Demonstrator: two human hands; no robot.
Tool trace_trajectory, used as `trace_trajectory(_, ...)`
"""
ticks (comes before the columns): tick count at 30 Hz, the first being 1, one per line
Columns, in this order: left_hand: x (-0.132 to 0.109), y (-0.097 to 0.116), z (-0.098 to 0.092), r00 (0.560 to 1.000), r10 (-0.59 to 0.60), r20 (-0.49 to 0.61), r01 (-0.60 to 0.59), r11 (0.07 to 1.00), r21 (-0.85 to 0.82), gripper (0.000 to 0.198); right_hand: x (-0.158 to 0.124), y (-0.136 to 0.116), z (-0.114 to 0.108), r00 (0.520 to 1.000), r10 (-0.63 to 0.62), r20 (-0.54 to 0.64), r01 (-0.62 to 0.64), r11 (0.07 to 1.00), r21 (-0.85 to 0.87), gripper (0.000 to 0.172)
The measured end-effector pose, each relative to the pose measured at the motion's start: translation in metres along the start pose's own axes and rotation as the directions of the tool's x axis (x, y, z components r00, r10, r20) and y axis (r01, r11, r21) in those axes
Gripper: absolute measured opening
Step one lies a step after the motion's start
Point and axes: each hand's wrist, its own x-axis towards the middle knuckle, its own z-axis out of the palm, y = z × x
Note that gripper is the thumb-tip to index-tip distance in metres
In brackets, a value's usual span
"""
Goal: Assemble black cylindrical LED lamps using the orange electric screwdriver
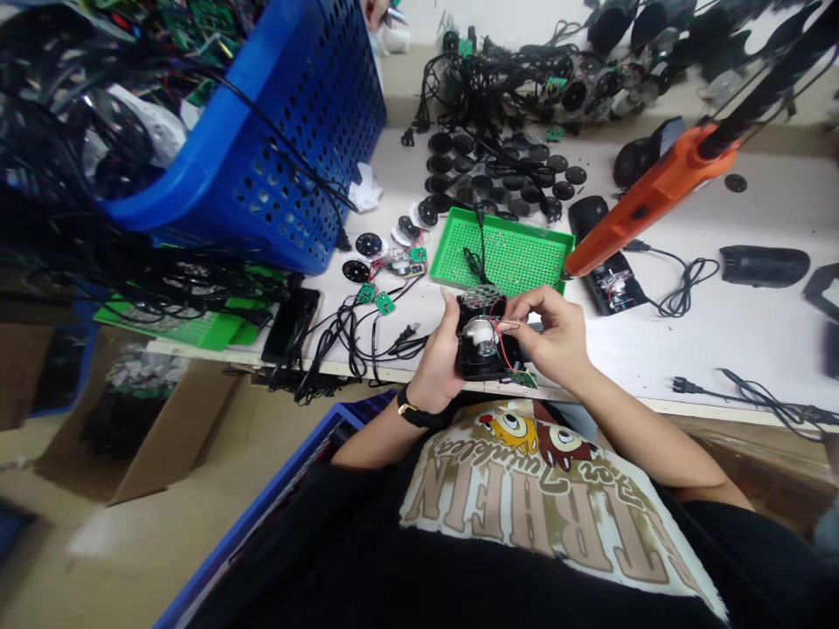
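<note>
My left hand (440, 362), with a black watch on its wrist, grips a black plastic housing (488, 367) from the near side. A small silver motor (480, 336) sits in the housing, and a round perforated metal grille (481, 294) shows at its far end. My right hand (551, 336) pinches a thin red wire (503, 325) beside the motor between thumb and fingertip. A small green circuit board (521, 377) hangs on wires at the housing's near edge.
On the white bench, a green perforated tray (502, 253) lies just beyond my hands. An orange glue gun (648, 201) stands to the right, and a blue basket (262, 148) looms at left. Black discs, tangled cables, loose boards and a phone (290, 325) surround the work.
</note>
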Motion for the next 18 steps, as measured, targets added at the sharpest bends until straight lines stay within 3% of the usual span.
trace_trajectory(8, -0.0031, 0.0018, 0.0028, 0.998, -0.047, -0.040, 0.047, 0.999, 0.003, 0.064, -0.0017, -0.0014, -0.0009, 1.000, 0.008, 0.022, -0.008, 1.000, -0.016, 0.018)
trace_trajectory(18, -0.0017, 0.0046, 0.0018, 0.998, -0.020, -0.059, 0.023, 0.999, 0.046, 0.064, -0.0025, -0.0046, 0.0013, 0.997, -0.081, -0.012, 0.080, 0.996, -0.043, 0.016)
